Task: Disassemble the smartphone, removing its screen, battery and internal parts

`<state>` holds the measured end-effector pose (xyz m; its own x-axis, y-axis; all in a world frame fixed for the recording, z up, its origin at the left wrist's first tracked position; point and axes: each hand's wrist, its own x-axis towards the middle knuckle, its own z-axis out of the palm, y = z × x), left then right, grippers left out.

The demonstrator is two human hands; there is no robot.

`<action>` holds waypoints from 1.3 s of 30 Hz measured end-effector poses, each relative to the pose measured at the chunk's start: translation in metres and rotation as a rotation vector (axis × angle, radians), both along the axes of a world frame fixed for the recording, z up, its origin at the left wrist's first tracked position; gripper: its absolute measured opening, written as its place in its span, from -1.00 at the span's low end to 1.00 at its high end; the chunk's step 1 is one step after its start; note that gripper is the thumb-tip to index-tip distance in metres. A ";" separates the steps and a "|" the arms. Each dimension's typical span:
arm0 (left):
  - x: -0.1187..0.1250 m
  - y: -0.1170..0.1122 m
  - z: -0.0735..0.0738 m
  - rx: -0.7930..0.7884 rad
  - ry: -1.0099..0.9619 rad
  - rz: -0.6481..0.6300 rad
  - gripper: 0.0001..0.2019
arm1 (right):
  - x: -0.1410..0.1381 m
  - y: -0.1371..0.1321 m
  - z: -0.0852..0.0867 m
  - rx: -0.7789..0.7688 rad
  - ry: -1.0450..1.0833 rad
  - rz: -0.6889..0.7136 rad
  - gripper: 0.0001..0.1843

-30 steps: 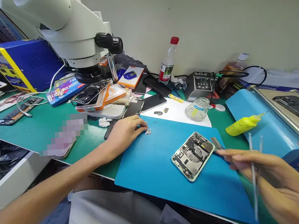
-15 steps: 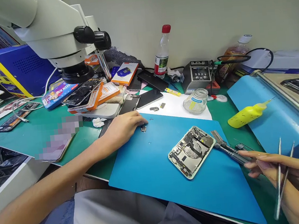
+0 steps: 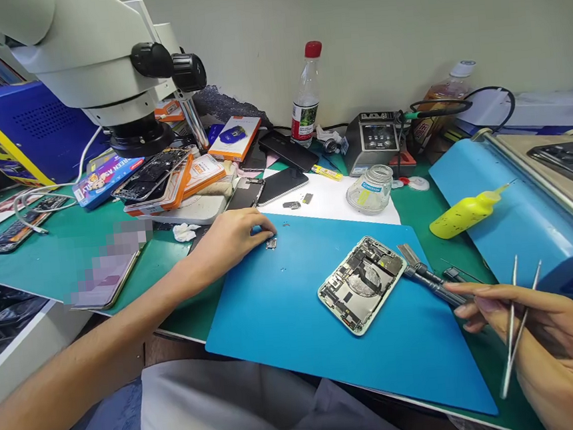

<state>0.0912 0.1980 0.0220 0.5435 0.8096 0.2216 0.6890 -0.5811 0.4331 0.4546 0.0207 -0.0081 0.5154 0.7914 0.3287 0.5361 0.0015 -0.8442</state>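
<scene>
My left hand (image 3: 238,234) rests at the far left of the blue mat (image 3: 275,310), thumb and index tips pinched together just above a small metal-and-circuit part (image 3: 271,243). Whether anything is between those tips is hidden. Tweezers (image 3: 512,329) lie in my right hand (image 3: 553,345), tips up and slightly apart, gripped near the thumb. Its index finger reaches to the dark-handled tools (image 3: 433,282) at the mat's right edge; I cannot tell if it touches them. An opened phone housing (image 3: 363,285) with its inner parts showing lies between my hands. Tiny bits (image 3: 284,269) dot the mat.
A microscope (image 3: 98,77) overhangs the left side, above stacked phones and boxes. Behind the mat stand a glass jar (image 3: 369,191), a red-capped bottle (image 3: 306,99) and a soldering station (image 3: 373,142). A yellow squeeze bottle (image 3: 467,214) leans on a blue machine (image 3: 532,220).
The left index finger has bent, bringing its tip to the thumb beside the small part. My right hand, with the tweezers, appears shifted slightly left; the whole view has also shifted a little.
</scene>
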 end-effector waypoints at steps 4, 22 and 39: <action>-0.002 -0.003 0.002 0.024 -0.014 0.041 -0.82 | -0.004 0.002 0.004 0.028 -0.029 -0.009 -0.77; 0.105 -0.112 -0.015 -0.031 0.187 0.149 -0.75 | -0.032 0.017 0.024 0.010 -0.470 0.297 -0.74; 0.092 -0.093 0.002 -0.180 0.227 0.119 -0.73 | -0.033 0.019 -0.003 0.070 -0.519 0.423 -0.68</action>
<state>0.1831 0.1053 0.0239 0.4616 0.8858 -0.0475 0.8386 -0.4183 0.3488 0.4212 0.0397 -0.0110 -0.0734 0.8583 0.5079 0.8136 0.3461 -0.4672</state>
